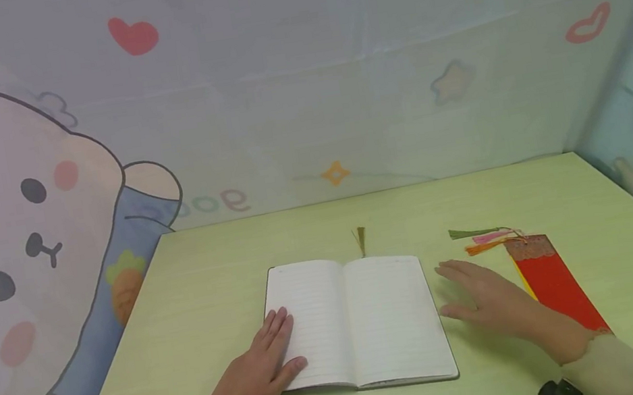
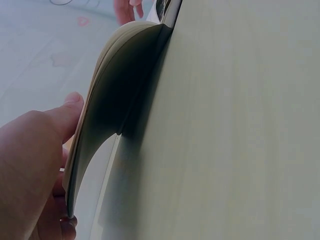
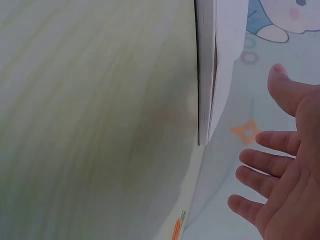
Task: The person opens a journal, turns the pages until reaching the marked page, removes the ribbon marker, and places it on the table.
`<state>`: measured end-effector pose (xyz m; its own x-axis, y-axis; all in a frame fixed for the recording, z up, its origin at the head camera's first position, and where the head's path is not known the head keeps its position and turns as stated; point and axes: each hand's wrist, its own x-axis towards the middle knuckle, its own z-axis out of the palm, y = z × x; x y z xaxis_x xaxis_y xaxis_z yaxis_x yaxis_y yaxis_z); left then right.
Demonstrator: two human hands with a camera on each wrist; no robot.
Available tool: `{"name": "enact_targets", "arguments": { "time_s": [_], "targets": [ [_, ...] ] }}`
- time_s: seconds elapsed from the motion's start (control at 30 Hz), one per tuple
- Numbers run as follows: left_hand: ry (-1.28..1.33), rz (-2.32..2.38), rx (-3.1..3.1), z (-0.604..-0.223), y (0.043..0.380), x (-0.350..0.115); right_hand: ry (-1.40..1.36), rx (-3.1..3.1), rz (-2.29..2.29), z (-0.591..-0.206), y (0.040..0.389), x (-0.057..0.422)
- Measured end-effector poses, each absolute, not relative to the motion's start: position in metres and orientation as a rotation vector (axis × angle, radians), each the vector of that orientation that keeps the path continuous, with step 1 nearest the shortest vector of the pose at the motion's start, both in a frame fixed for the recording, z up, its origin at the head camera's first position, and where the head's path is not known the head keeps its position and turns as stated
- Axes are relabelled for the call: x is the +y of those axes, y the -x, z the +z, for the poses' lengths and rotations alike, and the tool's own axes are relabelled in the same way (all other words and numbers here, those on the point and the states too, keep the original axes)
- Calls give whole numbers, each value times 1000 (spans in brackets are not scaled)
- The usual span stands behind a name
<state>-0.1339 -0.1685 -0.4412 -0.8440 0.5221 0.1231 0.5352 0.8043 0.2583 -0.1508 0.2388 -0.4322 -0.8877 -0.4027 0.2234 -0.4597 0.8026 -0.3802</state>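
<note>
An open notebook point(image 1: 393, 322) with lined pages lies on the table, and an olive tassel point(image 1: 362, 240) sticks out past its top edge. My left hand point(image 1: 256, 370) rests on the left page point(image 1: 315, 334), with fingers fairly straight near the outer edge and the thumb on the paper. From the left wrist, that half of the notebook point(image 2: 115, 75) looks arched, with dark shadow below it. Just right of the notebook, my right hand point(image 1: 498, 300) hovers with spread fingers and holds nothing; in the right wrist view the hand point(image 3: 287, 170) is apart from the notebook's edge point(image 3: 206, 75).
Red bookmarks point(image 1: 563, 287) with a patterned brown top and a yellow edge lie right of the right hand, partly behind its forearm. Their green, pink and orange tassels point(image 1: 486, 246) point left. A printed cloth point(image 1: 276, 94) hangs behind the pale green table point(image 1: 184, 299).
</note>
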Motion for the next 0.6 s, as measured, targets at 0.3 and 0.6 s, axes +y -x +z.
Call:
{"name": "enact_targets", "arguments": {
  "time_s": [0.3,0.6],
  "targets": [
    [865,-422,-2931,-442,136,-169,-958,-2934,643,-436,157,219],
    [860,-425,-2936,-444,136,-168,-1149,-2927,608,-445,166,219]
  ]
}}
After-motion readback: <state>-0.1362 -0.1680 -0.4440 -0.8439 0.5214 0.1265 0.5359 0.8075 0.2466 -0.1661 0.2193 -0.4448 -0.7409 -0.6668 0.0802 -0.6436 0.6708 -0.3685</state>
